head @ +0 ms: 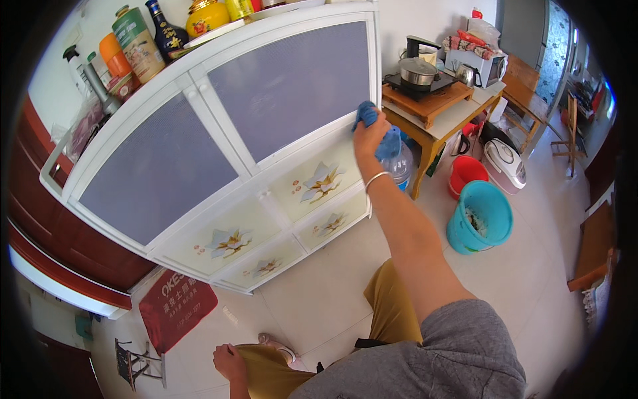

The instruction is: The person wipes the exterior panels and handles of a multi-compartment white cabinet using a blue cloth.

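My right hand [371, 133] grips a blue cloth [367, 113] at the right frame edge of a white cabinet [284, 172]. Part of the cloth hangs below the hand, in front of a large clear plastic water bottle [398, 164]. The cabinet has grey-blue upper door panels [294, 85] and flower-printed lower doors [321, 183], all closed. Low at the left, my left hand [230, 361] rests by my knee with its fingers curled in; nothing shows in it.
Bottles and jars [139, 45] crowd the cabinet top. To the right, a table [438, 117] carries a pot [418, 72] on a cooktop and a microwave [481, 65]. A turquoise bucket [503, 219], a red bucket [468, 172], a rice cooker [503, 159], a red mat [179, 309] and a small stool [144, 366] occupy the floor.
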Demonstrator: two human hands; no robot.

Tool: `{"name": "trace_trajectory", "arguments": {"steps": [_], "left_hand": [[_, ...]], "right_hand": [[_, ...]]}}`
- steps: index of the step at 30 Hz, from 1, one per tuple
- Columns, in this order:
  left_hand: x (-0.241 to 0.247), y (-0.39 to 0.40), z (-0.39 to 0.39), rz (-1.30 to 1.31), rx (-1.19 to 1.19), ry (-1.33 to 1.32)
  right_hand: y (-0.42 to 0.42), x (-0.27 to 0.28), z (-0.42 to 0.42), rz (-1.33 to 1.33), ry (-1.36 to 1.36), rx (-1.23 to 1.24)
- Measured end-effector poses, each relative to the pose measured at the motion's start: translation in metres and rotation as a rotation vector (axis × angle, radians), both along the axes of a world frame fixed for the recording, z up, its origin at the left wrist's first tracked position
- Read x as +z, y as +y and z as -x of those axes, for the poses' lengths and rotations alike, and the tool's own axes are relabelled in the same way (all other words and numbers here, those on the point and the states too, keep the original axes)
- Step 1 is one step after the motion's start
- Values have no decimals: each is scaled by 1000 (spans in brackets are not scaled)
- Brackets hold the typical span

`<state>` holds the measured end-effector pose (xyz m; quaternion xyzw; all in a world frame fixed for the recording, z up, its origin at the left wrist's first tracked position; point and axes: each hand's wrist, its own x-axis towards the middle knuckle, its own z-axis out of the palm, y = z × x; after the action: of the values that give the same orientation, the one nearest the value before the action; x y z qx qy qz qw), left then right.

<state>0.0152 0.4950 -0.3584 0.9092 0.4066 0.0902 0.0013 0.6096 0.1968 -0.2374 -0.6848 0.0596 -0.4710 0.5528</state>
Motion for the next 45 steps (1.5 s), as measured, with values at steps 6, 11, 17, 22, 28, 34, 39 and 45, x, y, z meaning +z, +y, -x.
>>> {"name": "trace_trajectory", "arguments": {"steps": [6,11,17,22,28,34,39,45], "left_hand": [[3,-1,-10,42,23,27],[2,4,-4,22,-10,-34],[7,1,16,56,59,-73],[-3,15,25,58,49,-72],[3,8,20,80,36,-77],[11,3,22,86,64,-96],[6,7,28,112,89,-93],[6,6,28,96,63,-119]], "right_hand": [[120,-13,135,133,-126,500],[131,-12,145,307,-288,721],[50,10,85,19,-67,316],[104,5,111,48,-119,337],[169,3,176,223,-189,525],[84,11,122,341,-77,331],[102,20,143,380,-73,398],[116,24,154,693,-174,511]]}}
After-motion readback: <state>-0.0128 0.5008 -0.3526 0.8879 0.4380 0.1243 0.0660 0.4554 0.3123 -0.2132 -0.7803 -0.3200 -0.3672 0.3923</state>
